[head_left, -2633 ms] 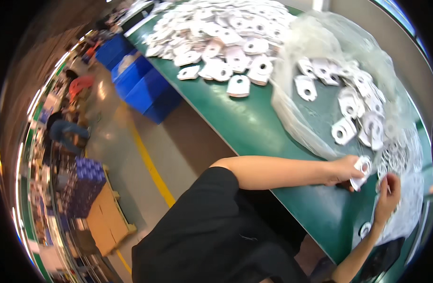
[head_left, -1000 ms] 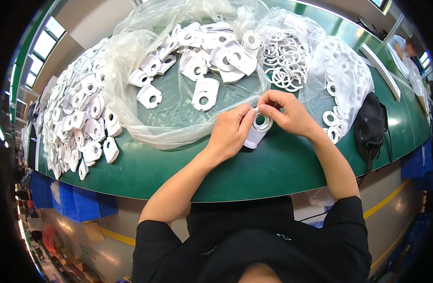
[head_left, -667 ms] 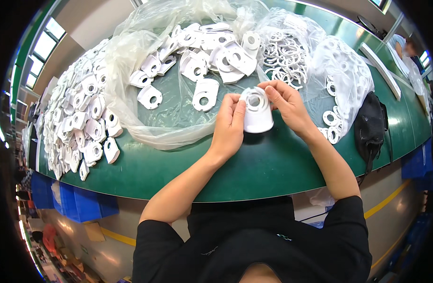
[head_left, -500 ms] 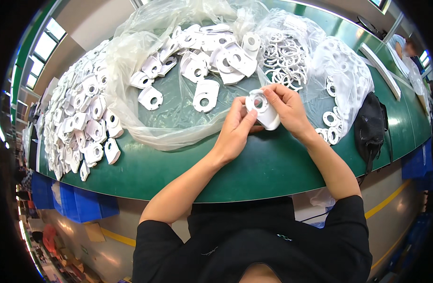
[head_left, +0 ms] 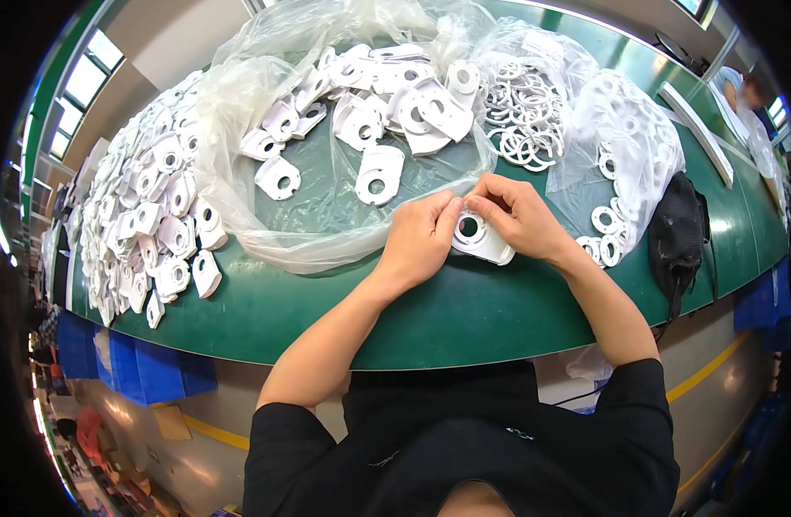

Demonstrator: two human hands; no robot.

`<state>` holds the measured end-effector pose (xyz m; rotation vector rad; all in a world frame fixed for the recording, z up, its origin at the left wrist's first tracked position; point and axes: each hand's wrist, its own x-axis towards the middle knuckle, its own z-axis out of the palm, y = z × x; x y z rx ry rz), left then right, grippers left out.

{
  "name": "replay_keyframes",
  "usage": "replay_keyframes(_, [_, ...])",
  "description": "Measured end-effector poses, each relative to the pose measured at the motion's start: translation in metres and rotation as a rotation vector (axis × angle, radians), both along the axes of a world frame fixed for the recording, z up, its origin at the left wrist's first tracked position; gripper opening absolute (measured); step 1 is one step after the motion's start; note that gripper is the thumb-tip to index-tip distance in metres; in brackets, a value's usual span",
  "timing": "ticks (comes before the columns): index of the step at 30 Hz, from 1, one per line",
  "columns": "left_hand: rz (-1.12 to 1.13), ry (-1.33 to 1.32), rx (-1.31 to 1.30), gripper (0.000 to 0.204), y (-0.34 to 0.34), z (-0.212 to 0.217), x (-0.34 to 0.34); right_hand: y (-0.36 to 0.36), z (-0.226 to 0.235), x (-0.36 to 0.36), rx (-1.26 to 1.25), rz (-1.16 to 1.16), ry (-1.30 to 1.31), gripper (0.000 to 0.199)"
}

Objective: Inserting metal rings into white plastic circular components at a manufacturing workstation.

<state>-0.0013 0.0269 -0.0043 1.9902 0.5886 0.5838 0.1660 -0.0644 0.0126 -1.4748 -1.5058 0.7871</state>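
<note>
Both hands meet over a white plastic part with a round hole (head_left: 485,249), held low above the green table. My left hand (head_left: 421,234) is closed, its thumb and fingers gripping the part's upper left edge. From the right, my right hand (head_left: 518,215) pinches the same part near its ring, fingers curled. The fingertips hide the top of the ring. Beyond the hands, similar white parts (head_left: 379,175) lie in an opened clear plastic bag (head_left: 305,255). To the right of it are loose white open rings (head_left: 523,112) and flat white round rings (head_left: 604,220).
A big heap of white parts (head_left: 150,207) covers the table's left side. A plastic bag of rings (head_left: 641,129) and a black bag (head_left: 676,233) lie right. Farther back is a long white bar (head_left: 697,133). Blue bins (head_left: 154,370) stand below the green table's (head_left: 413,332) near edge. Another person (head_left: 740,90) is at far right.
The white part has tipped and come slightly lower, its hole now facing up more. Both hands have drawn together, with the right fingers curling in over the ring.
</note>
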Motion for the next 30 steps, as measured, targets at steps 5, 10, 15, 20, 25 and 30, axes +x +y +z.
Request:
replay_keyframes(5, [0.037,-0.162,-0.369,0.028,-0.005,0.002,0.005,0.007,-0.012,-0.007,0.044,-0.043,0.395,0.013])
replay_keyframes(10, [0.007,-0.287,-0.256,0.046,-0.021,-0.006,0.011,0.008,-0.011,-0.004,0.063,-0.194,0.548,0.012])
replay_keyframes(15, [-0.066,-0.095,-0.176,0.057,-0.020,-0.002,0.006,0.006,-0.011,-0.007,0.084,-0.297,0.361,0.016])
replay_keyframes(20, [-0.103,-0.093,-0.050,0.061,-0.020,-0.002,0.005,0.001,-0.002,-0.012,-0.010,-0.412,0.013,0.027])
replay_keyframes(25, [-0.136,-0.260,-0.272,0.056,-0.009,-0.011,0.007,0.005,-0.007,0.008,0.063,-0.226,0.117,0.025])
replay_keyframes(30, [-0.108,-0.145,-0.441,0.053,-0.010,0.006,0.007,0.001,0.005,0.016,-0.082,-0.245,0.439,0.023])
